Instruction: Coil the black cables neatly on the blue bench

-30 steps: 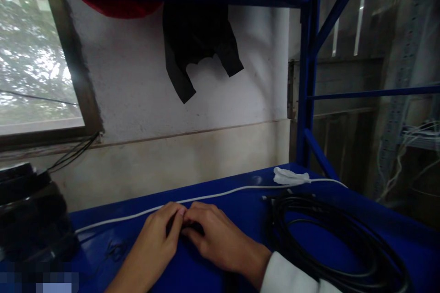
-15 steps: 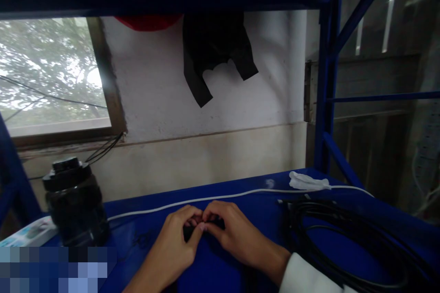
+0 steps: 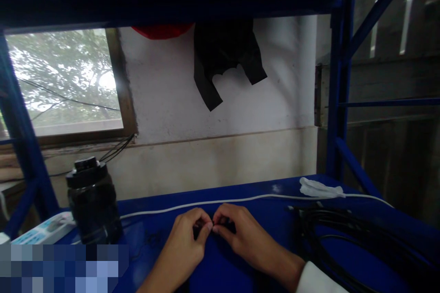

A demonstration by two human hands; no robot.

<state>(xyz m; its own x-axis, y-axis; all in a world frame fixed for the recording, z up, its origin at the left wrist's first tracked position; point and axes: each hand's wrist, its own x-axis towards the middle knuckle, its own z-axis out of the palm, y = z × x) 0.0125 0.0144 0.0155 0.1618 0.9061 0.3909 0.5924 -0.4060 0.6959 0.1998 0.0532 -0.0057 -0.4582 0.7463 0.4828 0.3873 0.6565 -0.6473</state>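
Observation:
My left hand (image 3: 192, 236) and my right hand (image 3: 239, 233) meet fingertip to fingertip over the blue shelf (image 3: 220, 277). Thumb and forefinger are pinched on each hand, and anything between them is too small or dark to name. The other fingers curl inward. Just behind the hands a white cable (image 3: 195, 204) runs across the shelf. Left of my left hand lies a small tangle of dark thin wire (image 3: 151, 238). A coil of black cable (image 3: 312, 242) rests to the right of my right hand.
A dark jar with a black lid (image 3: 92, 201) stands at the left, beside a white power strip (image 3: 48, 231). Crumpled white wrapping (image 3: 319, 188) sits on the cable at the back right. Blue rack posts (image 3: 338, 87) rise on both sides; a black bag (image 3: 227, 55) hangs behind.
The view has shifted, so the scene sits further right and slightly lower. Both hands keep their fingertips together, with little change in pose.

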